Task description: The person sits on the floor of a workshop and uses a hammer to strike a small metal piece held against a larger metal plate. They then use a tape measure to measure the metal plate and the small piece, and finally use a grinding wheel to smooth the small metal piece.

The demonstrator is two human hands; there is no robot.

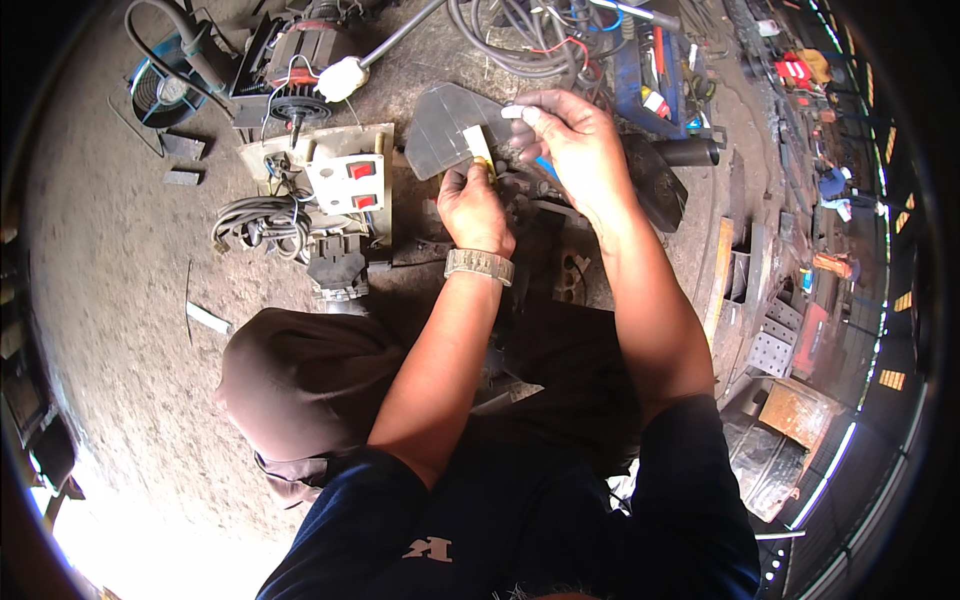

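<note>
In front of me lies a dark grey metal plate with angled corners and thin pale lines on its face. My left hand, with a metal watch on the wrist, is closed at the plate's near edge around a tape measure. The tape's pale blade reaches out over the plate; most of its case is hidden by the fingers. Above the plate's right side, my right hand pinches a short white piece of chalk between thumb and fingers. Something blue shows just under that hand.
Left of the plate stands an opened machine with a motor and a white panel with red switches. Coiled cables lie beyond. A blue tool tray and a dark pipe are at the right.
</note>
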